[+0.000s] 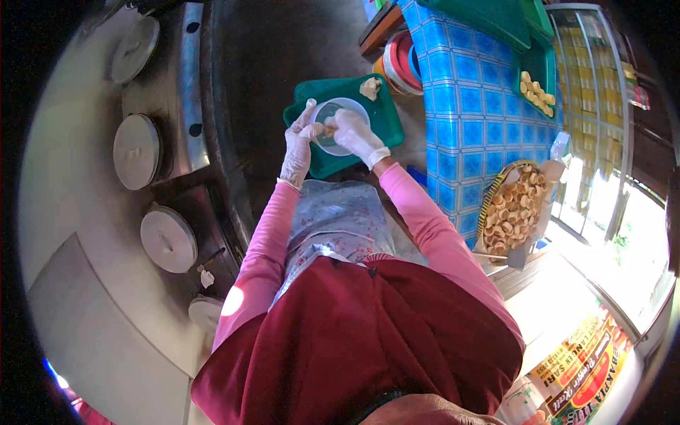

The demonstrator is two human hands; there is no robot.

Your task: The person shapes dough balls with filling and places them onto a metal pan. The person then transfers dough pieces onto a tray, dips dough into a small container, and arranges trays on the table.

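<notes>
A round white plastic tub (pixel 363 108) sits on a green tray (pixel 388 127) in front of me. My left hand (pixel 299 142), in a white glove, is at the tub's left side, its fingers seemingly closed about the rim. My right hand (pixel 354 133), gloved too, reaches over the tub with its fingers drawn together. Between the two hands, a small brownish lump (pixel 329 129) shows at the right fingertips; its kind is too small to make out. A pale lump that looks like dough (pixel 370 88) lies on the tray's far right corner.
At right, a table with blue checked cloth (pixel 464 131) bears a green tray of pale pieces (pixel 536 92) and a basket of small round pastries (pixel 513 205). Round lids (pixel 136 151) line the metal stove (pixel 191 92) at left. Colourful buckets (pixel 402 65) stand beyond.
</notes>
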